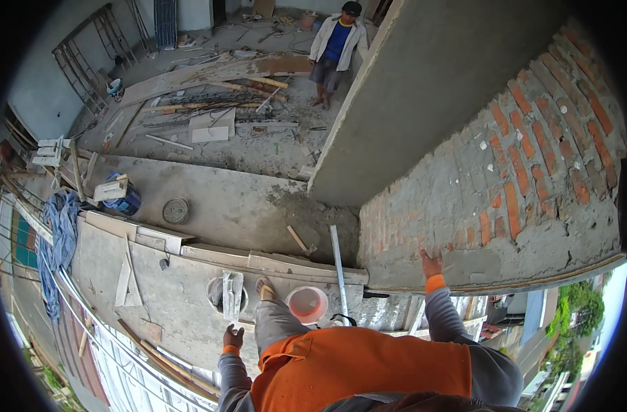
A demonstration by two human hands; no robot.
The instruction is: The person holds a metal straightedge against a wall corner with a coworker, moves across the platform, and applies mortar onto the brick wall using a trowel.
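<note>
1. The left hand (233, 338) is partly open, fingers loosely curled with the thumb apart; nothing shows in its grasp.
2. The right hand (431, 264) is open, fingers spread, with nothing seen in it. It reaches up in front of the low edge of the partly plastered brick wall (464, 220); whether it touches cannot be told.
3. Just beyond the left hand, a pale float (232, 292) lies across a mortar bucket (210, 294).
4. Between the hands, a pinkish bucket (291, 310) stands on the left hand's side, and a long metal straightedge (339, 271) leans nearer the right.
5. Farther ahead, between both hands, lies a tool with a wooden handle (296, 237).
6. Well beyond the left hand are a round basin (176, 211), a blue tub (127, 203) and blue cloth (59, 230).
7. Farthest out, ahead of both hands, a co-worker (339, 48) stands on the littered floor (279, 151).
</note>
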